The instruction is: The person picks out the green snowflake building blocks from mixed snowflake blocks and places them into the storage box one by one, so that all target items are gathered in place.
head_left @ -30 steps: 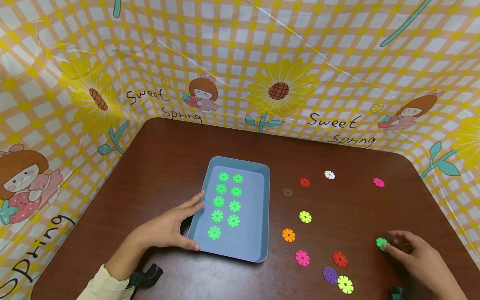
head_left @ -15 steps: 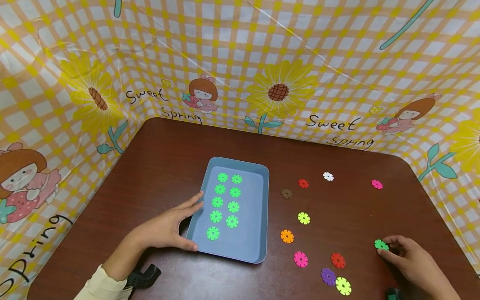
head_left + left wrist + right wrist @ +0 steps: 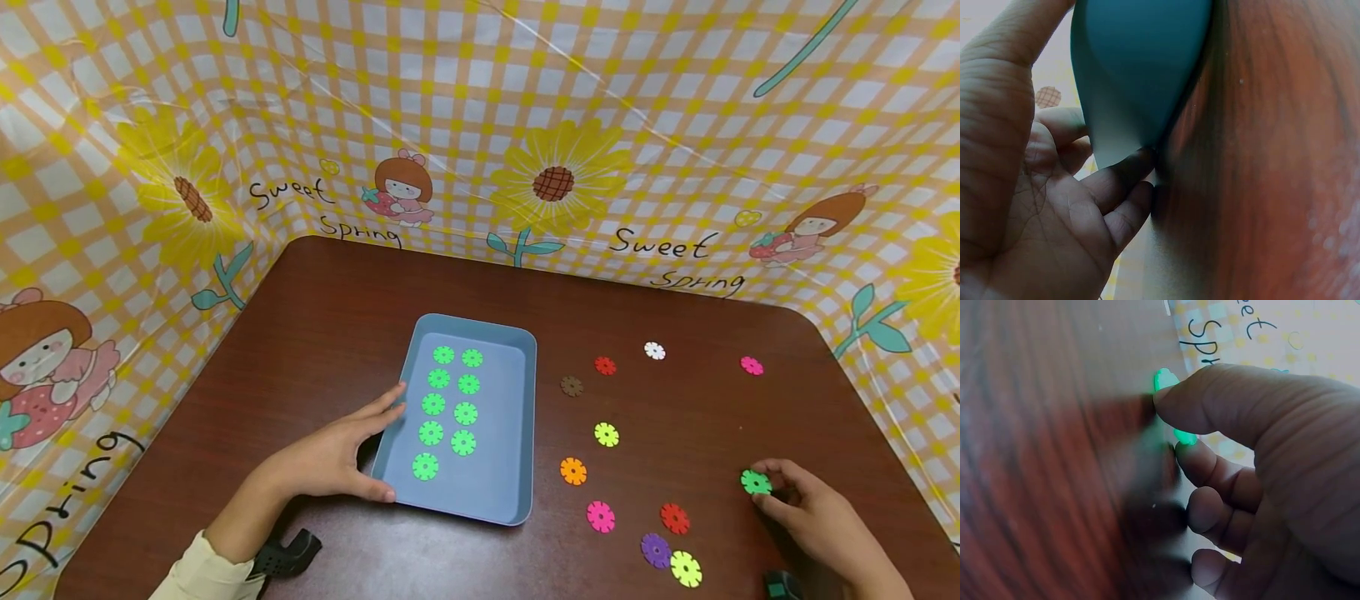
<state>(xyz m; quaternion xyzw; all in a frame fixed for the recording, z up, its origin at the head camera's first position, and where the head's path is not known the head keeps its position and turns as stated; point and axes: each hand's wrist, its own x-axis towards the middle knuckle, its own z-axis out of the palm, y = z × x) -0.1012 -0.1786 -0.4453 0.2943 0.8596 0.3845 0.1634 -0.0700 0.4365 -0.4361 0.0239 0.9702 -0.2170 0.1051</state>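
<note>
My right hand pinches a green notched plastic disc between thumb and fingers at the right side of the table. In the right wrist view the thumb covers the middle of this green disc, and the other fingertips sit close to the tabletop. My left hand lies spread along the left side of a blue-grey tray, its thumb and fingertips touching the rim. Seen from the left wrist, fingers rest against the outside of the tray wall. Several bright green discs lie flat in the tray in two columns.
Between the tray and my right hand lie loose discs: brown, orange, white, plus several red, pink and yellow ones. A purple disc touches a yellow disc. A checked cloth hangs around the dark wooden table.
My right hand has taken the green disc between thumb and fingers and shifted it slightly left. The left hand and the tray keep their places; the head view has drifted a little.
</note>
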